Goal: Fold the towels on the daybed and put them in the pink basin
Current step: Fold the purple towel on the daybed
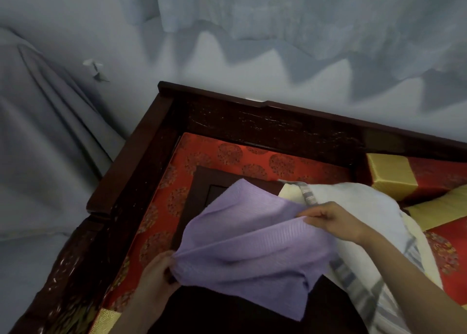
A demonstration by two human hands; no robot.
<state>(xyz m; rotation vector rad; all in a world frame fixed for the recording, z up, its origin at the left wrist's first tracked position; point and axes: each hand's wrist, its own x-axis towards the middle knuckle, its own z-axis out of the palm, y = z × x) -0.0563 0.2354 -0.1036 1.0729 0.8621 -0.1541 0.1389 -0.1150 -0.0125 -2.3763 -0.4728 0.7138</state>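
The whole picture is softly blurred. The lilac towel (242, 242) hides most of the dark panel (202, 182) at centre frame and covers the fingertips of both hands where they pinch it. The left hand (154, 280) runs off the bottom edge at its wrist. The right forearm (414, 283) leaves at the lower right corner and covers part of the white towel (358, 197), whose striped end (353, 278) is also cut by the bottom edge. The cushion (394, 174) is cropped by the right edge. The daybed frame (252, 121) is cut off at lower left and right.
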